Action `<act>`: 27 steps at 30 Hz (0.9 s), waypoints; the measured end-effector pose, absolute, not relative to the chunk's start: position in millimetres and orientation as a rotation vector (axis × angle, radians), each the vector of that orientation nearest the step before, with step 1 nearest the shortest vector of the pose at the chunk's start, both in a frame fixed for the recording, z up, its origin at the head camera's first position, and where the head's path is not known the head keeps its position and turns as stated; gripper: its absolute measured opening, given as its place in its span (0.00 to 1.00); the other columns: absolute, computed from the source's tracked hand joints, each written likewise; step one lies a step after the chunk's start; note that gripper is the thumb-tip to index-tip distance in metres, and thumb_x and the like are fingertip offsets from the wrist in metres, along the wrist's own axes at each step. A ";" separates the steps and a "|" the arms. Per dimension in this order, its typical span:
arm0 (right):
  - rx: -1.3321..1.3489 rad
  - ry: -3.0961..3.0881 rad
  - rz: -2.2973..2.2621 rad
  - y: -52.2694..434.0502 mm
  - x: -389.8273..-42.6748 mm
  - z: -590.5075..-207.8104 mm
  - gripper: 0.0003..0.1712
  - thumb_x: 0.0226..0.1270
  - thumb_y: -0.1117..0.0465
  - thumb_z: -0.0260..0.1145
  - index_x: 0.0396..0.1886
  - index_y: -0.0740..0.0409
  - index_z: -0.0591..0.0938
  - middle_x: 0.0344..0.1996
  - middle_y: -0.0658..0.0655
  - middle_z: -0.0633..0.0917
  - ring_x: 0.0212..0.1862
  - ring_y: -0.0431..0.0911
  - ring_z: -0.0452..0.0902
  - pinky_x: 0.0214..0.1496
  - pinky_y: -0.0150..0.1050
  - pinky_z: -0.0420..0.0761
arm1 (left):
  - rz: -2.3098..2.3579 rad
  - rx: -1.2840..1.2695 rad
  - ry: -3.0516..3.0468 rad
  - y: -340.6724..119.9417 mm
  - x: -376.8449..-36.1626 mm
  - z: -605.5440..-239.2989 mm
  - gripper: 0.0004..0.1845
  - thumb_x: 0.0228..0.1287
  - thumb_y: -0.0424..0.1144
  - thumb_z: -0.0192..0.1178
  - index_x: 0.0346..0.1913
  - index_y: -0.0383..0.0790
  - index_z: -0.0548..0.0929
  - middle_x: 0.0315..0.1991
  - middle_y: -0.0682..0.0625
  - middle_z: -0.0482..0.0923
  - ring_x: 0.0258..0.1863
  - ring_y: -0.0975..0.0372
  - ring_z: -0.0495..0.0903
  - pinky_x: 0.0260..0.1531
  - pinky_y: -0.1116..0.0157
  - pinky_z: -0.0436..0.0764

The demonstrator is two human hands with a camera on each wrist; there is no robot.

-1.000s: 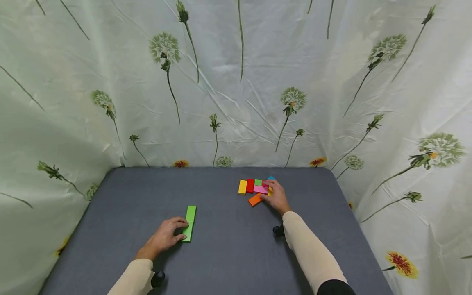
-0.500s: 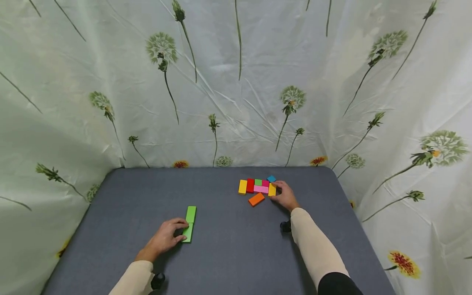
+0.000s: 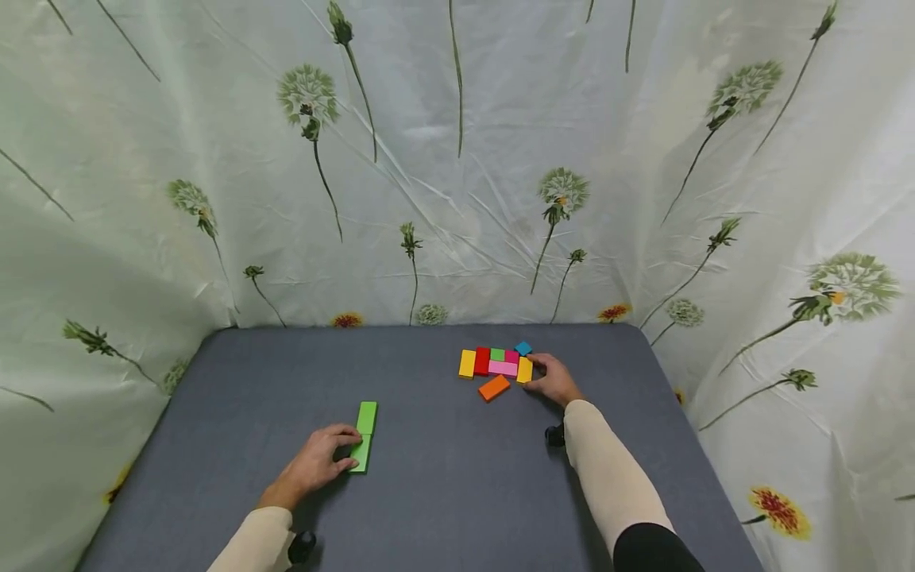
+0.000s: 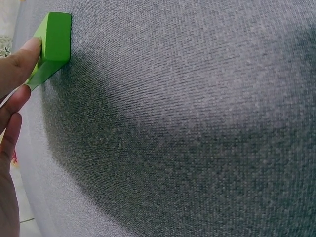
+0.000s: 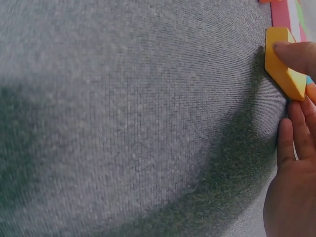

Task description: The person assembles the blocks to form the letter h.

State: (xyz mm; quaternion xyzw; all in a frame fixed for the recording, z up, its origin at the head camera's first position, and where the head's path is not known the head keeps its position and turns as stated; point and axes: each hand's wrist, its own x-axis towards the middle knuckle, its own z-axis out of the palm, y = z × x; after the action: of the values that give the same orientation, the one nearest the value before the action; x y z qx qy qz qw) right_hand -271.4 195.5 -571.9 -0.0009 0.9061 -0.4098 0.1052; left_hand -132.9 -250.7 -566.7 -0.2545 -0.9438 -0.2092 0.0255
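My left hand (image 3: pixel 319 465) lies on the grey table (image 3: pixel 450 492), thumb and index finger pinching the near green block (image 3: pixel 360 455). A second green block (image 3: pixel 367 417) continues the line beyond it. In the left wrist view a fingertip (image 4: pixel 27 52) touches the green block (image 4: pixel 54 37). My right hand (image 3: pixel 554 380) holds a yellow block (image 3: pixel 525 370) at the right end of a cluster of colourful blocks (image 3: pixel 493 361). An orange block (image 3: pixel 494 388) lies loose just in front. In the right wrist view a fingertip (image 5: pixel 296 54) presses on the yellow block (image 5: pixel 281 69).
A blue block (image 3: pixel 523 348) sits at the cluster's back right. A pale curtain with dandelion print (image 3: pixel 457 159) encloses the table on three sides. Bare grey cloth stretches between the two hands.
My right hand has drawn back from over the pink and orange blocks to the yellow block at the cluster's right end. The left hand and green blocks have stayed put.
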 end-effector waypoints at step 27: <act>0.168 2.629 -1.299 193.5 -260.6 -559.9 0.34 0.52 0.68 0.74 0.61 0.66 0.74 0.56 0.67 0.76 0.57 0.59 0.70 0.62 0.53 0.69 | -0.640 -0.801 -2.886 -248.6 -131.8 -566.8 0.15 0.46 0.34 0.75 0.39 0.34 0.86 0.41 0.47 0.80 0.43 0.51 0.80 0.43 0.50 0.77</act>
State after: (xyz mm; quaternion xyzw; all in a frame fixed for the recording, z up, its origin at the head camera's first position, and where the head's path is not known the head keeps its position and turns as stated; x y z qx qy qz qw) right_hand -260.6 193.5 -559.9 0.0568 0.8904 -0.4400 0.1021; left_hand -131.8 -248.6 -566.8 -0.2613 -0.9416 -0.2088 0.0395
